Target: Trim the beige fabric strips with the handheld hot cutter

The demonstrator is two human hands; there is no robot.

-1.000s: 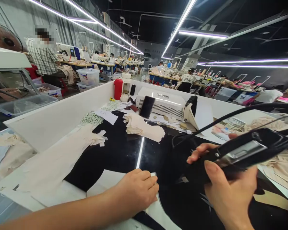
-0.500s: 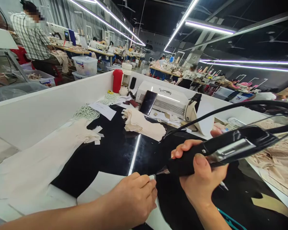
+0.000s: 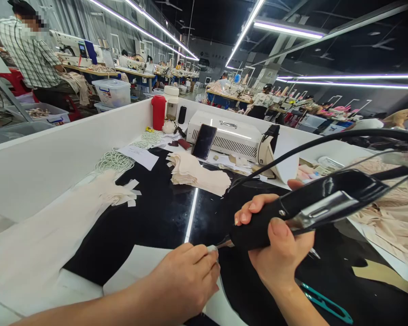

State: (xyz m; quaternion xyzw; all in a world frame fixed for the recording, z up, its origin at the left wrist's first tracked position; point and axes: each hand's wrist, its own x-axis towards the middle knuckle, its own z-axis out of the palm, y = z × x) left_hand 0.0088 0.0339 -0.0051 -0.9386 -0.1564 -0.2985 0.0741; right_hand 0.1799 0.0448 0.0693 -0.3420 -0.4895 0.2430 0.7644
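Observation:
My right hand (image 3: 282, 244) is wrapped around a black corded hand-held tool (image 3: 255, 228) with a tapered metal tip that points left. My left hand (image 3: 187, 280) is closed in a pinch, and the end of a small pale piece (image 3: 211, 248) sticks out between thumb and fingers. The tip is right beside that piece; whether they touch I cannot tell. Under my left hand lies a white sheet (image 3: 139, 262) on the black work surface (image 3: 156, 213). A teal-handled tool (image 3: 326, 302) rests by my right forearm.
A stack of beige fabric pieces (image 3: 197, 176) lies ahead, with more pale fabric (image 3: 54, 217) at left. Behind stand a phone (image 3: 204, 141), a white vented machine (image 3: 227, 133) and a red bottle (image 3: 158, 113). Crumpled beige fabric (image 3: 391, 226) fills the right. The tool's cable (image 3: 313, 140) arches across.
The view has shifted slightly, so more of the teal-handled tool shows. The metal tip has come closer to the pale piece. Both hands keep their hold.

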